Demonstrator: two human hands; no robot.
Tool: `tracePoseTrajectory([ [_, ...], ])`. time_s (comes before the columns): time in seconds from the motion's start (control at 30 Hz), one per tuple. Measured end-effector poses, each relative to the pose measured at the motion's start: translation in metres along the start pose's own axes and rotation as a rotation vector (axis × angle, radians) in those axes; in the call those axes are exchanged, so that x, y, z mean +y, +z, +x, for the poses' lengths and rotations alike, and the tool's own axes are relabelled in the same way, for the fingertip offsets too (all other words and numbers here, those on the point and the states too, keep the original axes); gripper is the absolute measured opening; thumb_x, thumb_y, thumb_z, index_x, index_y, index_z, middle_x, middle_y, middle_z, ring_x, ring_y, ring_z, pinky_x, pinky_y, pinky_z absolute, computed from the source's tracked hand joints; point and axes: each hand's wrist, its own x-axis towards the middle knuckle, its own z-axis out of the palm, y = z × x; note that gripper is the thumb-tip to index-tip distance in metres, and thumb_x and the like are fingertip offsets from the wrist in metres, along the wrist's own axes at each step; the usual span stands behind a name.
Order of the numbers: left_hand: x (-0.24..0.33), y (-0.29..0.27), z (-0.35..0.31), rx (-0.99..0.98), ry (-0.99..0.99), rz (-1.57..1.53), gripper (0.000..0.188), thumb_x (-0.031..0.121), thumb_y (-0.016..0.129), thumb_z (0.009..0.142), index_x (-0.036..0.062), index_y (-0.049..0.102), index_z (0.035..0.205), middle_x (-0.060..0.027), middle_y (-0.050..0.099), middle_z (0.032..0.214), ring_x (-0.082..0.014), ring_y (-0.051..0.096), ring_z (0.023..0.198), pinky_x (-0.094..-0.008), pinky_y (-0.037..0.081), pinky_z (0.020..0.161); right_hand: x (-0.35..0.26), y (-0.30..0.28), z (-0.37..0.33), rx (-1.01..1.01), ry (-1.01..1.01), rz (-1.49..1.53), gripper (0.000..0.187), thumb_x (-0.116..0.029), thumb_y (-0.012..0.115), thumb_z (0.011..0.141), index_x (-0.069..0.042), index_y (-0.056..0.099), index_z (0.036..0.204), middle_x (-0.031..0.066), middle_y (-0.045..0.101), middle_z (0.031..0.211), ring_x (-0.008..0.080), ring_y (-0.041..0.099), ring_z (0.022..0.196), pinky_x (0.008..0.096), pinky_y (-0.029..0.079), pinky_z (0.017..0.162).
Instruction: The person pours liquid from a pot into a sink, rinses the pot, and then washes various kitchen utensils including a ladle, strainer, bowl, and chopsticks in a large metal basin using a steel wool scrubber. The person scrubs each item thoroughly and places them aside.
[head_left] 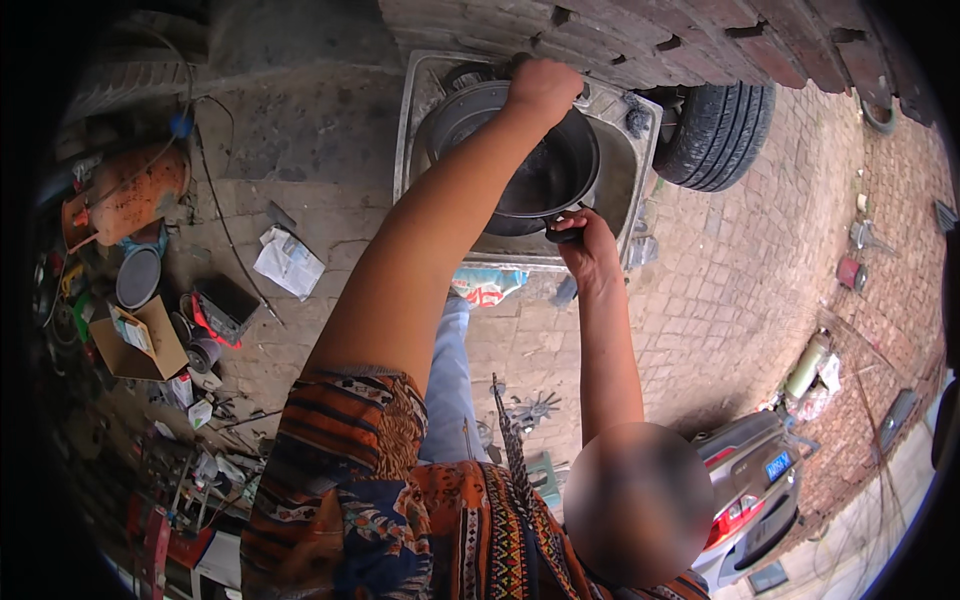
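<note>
A wide dark pot (548, 185) rests tilted in a metal sink (403, 150) in front of me, against a brick wall. My right hand (592, 243) is closed around the black loop handle (563, 234) on the pot's near side. My left hand (545, 88) reaches across to the far side of the pot and is closed in a fist above its rim. What the left fingers hold, if anything, is hidden; a dark piece shows beside them. A dark, fuzzy scouring pad (637, 118) lies on the sink's right ledge.
Right of the sink stands a tyre (722, 135). A coloured plastic bag (490, 286) is below its front edge. At left are a paper sheet (288, 262), a cardboard box (140, 345) and an orange container (140, 195). A car (750, 480) is parked lower right.
</note>
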Motion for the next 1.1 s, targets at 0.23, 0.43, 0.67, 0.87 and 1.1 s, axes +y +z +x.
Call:
tracePoseTrajectory([
  [0.23, 0.006, -0.001, 0.002, 0.031, -0.089, -0.007, 0.011, 0.020, 0.067, 0.070, 0.0092, 0.067, 0.071, -0.0118, 0.066, 0.079, -0.0301, 0.064, 0.079, -0.0399, 0.050, 0.066, 0.002, -0.001, -0.001, 0.000, -0.023, -0.007, 0.011, 0.007, 0.034, 0.082, -0.002, 0.040, 0.078, 0.0031, 0.043, 0.067, 0.0090, 0.042, 0.054, 0.0223, 0.044, 0.052],
  [0.43, 0.007, -0.001, -0.005, 0.028, -0.092, 0.032, 0.008, 0.016, 0.064, 0.072, 0.0092, 0.068, 0.072, -0.0114, 0.067, 0.079, -0.0286, 0.065, 0.079, -0.0396, 0.051, 0.065, 0.003, -0.018, 0.014, -0.034, 0.073, 0.052, 0.009, 0.007, 0.036, 0.083, 0.001, 0.041, 0.081, 0.0047, 0.043, 0.068, 0.0091, 0.042, 0.054, 0.0235, 0.044, 0.053],
  [0.67, -0.007, 0.003, -0.035, 0.116, 0.175, 0.053, 0.035, 0.004, 0.054, 0.075, 0.0065, 0.056, 0.111, -0.0060, 0.064, 0.093, -0.0224, 0.058, 0.100, -0.0350, 0.041, 0.094, 0.009, -0.040, 0.035, -0.031, 0.154, 0.031, 0.014, 0.004, 0.034, 0.085, 0.007, 0.043, 0.095, 0.0154, 0.052, 0.091, 0.0065, 0.041, 0.053, 0.0174, 0.043, 0.048],
  [0.87, -0.018, -0.010, -0.046, 0.147, 0.275, -0.118, 0.040, 0.001, 0.053, 0.075, 0.0063, 0.055, 0.114, -0.0084, 0.060, 0.106, -0.0248, 0.056, 0.102, -0.0348, 0.044, 0.090, 0.013, -0.058, 0.054, -0.047, 0.169, 0.012, 0.020, 0.001, 0.032, 0.087, 0.009, 0.044, 0.101, 0.0177, 0.053, 0.097, 0.0080, 0.042, 0.053, 0.0161, 0.042, 0.046],
  [1.1, -0.020, -0.009, -0.042, 0.097, 0.264, -0.169, 0.040, -0.001, 0.054, 0.074, 0.0056, 0.055, 0.114, -0.0088, 0.062, 0.100, -0.0264, 0.057, 0.099, -0.0366, 0.046, 0.085, 0.014, -0.052, 0.050, -0.005, 0.127, -0.049, 0.018, 0.001, 0.034, 0.087, 0.006, 0.046, 0.099, 0.0178, 0.053, 0.098, 0.0095, 0.041, 0.053, 0.0157, 0.040, 0.043],
])
